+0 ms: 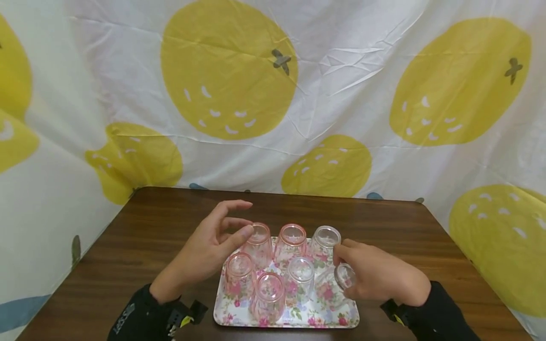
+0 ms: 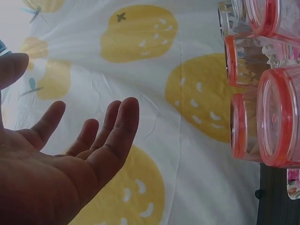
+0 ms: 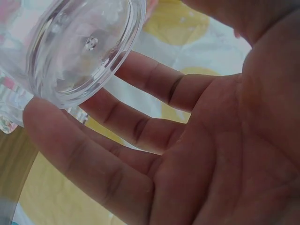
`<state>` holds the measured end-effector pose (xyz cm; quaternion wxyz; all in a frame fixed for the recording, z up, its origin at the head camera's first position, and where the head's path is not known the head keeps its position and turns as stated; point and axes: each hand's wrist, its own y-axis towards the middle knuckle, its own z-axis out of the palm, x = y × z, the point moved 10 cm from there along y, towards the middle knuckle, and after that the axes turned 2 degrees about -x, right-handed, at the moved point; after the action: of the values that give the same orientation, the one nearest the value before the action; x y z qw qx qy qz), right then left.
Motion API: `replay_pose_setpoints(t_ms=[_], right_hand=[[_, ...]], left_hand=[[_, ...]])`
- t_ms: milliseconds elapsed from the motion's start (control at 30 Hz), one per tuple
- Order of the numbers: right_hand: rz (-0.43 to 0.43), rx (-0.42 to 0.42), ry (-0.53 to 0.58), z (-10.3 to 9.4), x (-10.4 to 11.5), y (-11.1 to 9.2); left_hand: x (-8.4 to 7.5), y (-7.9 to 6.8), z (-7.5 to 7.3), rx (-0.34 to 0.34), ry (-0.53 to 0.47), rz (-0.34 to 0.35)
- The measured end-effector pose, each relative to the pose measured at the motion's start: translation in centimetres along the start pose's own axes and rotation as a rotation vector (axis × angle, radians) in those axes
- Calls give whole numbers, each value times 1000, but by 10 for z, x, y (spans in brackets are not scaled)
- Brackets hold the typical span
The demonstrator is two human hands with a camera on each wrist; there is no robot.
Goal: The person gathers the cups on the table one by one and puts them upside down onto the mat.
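A clear glass (image 1: 332, 287) tilts in my right hand (image 1: 379, 272), which grips it near its base at the tray's right side. In the right wrist view the fingers (image 3: 89, 154) curl about the round base. My left hand (image 1: 209, 246) hovers beside the back-left pink glass (image 1: 258, 244), fingers spread and loosely bent. The left wrist view has those fingers (image 2: 119, 131) apart from the pink glasses (image 2: 276, 117). Upside down on the floral tray (image 1: 221, 316) stand several pink glasses and two clear ones, one at back right (image 1: 326, 237) and one mid-tray (image 1: 301, 270).
The tray lies near the front of a dark wooden table (image 1: 162, 222). Behind and at both sides hangs a white cloth (image 1: 341, 94) printed with yellow fruit. The glasses stand close together in two rows.
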<state>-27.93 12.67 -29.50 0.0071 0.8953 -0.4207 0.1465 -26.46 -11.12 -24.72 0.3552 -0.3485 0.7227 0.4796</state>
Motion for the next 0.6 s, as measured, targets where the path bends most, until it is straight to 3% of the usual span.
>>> replay_pose_setpoints(t_ms=[600], right_hand=[[92, 71, -3, 21, -5, 11]], left_hand=[[1, -1, -3, 2, 5, -10]])
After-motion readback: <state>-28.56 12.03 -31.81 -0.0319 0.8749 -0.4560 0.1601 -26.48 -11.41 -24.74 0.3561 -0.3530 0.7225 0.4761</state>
